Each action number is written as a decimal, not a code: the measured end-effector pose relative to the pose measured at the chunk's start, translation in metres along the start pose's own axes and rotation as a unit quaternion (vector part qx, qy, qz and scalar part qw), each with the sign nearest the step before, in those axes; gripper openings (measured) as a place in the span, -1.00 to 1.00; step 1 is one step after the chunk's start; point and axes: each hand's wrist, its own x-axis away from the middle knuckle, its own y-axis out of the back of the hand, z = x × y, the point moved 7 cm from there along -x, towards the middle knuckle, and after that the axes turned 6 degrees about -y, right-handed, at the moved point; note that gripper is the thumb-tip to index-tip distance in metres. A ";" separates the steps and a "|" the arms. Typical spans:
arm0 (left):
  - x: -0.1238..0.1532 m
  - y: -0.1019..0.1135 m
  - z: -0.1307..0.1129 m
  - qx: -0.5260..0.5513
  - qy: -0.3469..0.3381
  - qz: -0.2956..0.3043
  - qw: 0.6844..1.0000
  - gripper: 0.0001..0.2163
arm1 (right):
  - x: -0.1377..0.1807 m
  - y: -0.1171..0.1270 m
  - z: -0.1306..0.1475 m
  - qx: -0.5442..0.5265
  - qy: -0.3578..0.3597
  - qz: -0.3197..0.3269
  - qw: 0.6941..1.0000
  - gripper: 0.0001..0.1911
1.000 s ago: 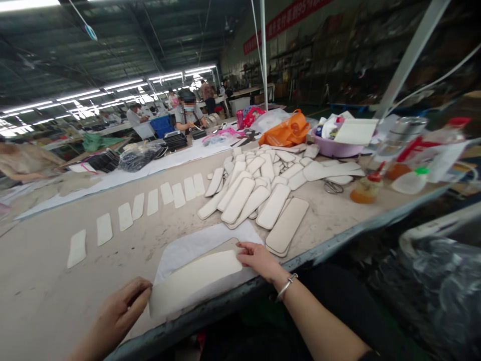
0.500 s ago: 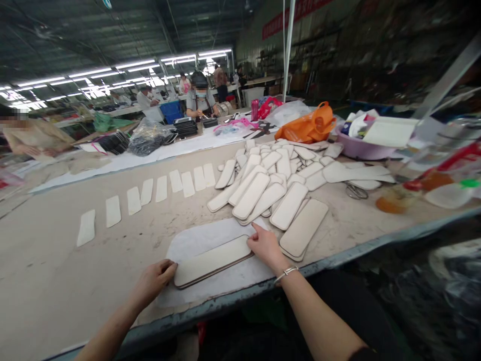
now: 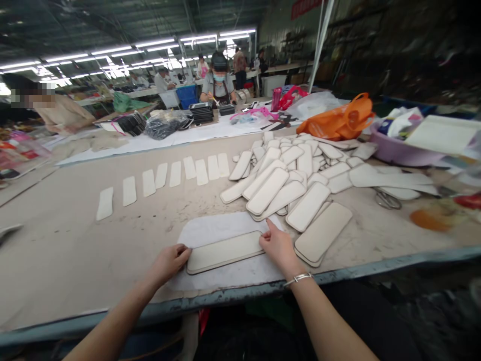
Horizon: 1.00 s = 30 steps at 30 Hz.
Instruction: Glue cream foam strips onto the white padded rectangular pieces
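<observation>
A long cream panel [image 3: 225, 250] with rounded corners and a dark edge lies over a white paper sheet [image 3: 210, 225] near the table's front edge. A second layer shows along its lower side. At its left end, my left hand [image 3: 173, 259] pinches the corner between thumb and fingers. My right hand [image 3: 277, 245] grips the opposite end, with the index finger stretched out past it. Just beyond my right hand, a heap of similar cream panels [image 3: 267, 190] is piled loosely. The undersides of the held panel and the fingertips beneath it are hidden.
Several small cream strips [image 3: 129, 191] lie in a row at the left. Behind the heap are an orange bag [image 3: 338, 120] and a purple basin [image 3: 398, 148]. Scissors [image 3: 388, 199] lie at the right. A co-worker [image 3: 220, 82] sits across the table.
The view has turned left and slightly down. Both hands still hold the panel's ends, and the dark gap along its lower side looks narrower than before.
</observation>
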 end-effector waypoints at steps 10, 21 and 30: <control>0.006 -0.001 0.004 0.127 0.033 0.019 0.991 -0.80 | 0.001 -0.003 -0.002 0.049 0.006 0.004 0.999 -0.37; 0.000 0.004 -0.007 0.011 0.034 0.013 0.999 -0.77 | 0.004 -0.004 0.000 0.066 0.023 -0.007 0.998 -0.34; 0.007 -0.001 0.010 0.056 0.015 -0.083 0.995 -0.74 | 0.005 -0.003 0.002 0.045 0.023 -0.004 0.999 -0.29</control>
